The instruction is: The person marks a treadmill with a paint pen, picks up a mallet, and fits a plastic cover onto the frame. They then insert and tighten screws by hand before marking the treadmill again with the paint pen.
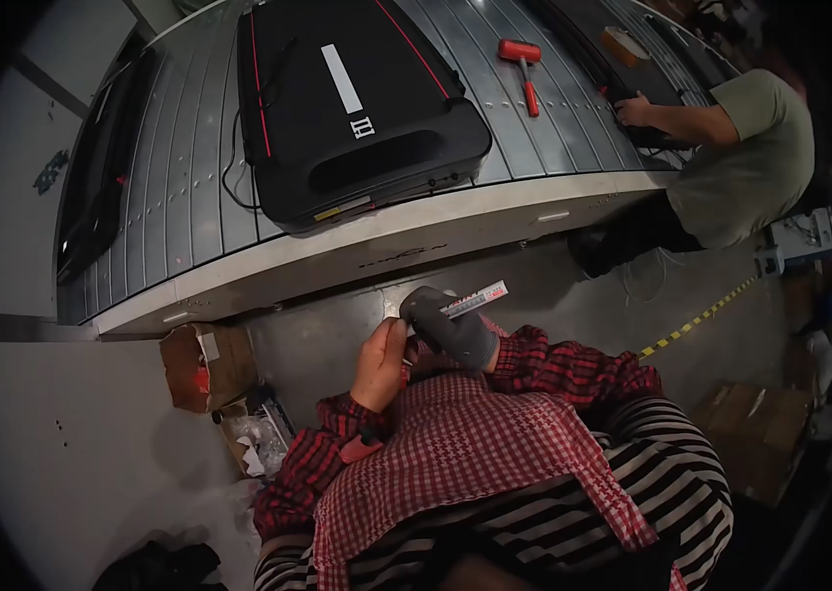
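Observation:
My left hand (380, 366) is bare, its fingers closed in a pinch close to my other hand. What it pinches, if anything, is too small to make out. A dark grey glove covers my right hand (455, 333), which is closed around a flat narrow strip with white, red and grey print (477, 298). One end of the strip sticks out to the right, past the gloved fingers. Both hands are close together in front of my checked apron, short of the roller conveyor's edge.
On the roller conveyor (190, 177) lies a black treadmill-like machine (386, 108); right of it is a red mallet (531, 89). A co-worker (751, 148) leans over the conveyor at right. Cardboard boxes (185, 379) stand on the floor at left, with another box (746, 433) at lower right.

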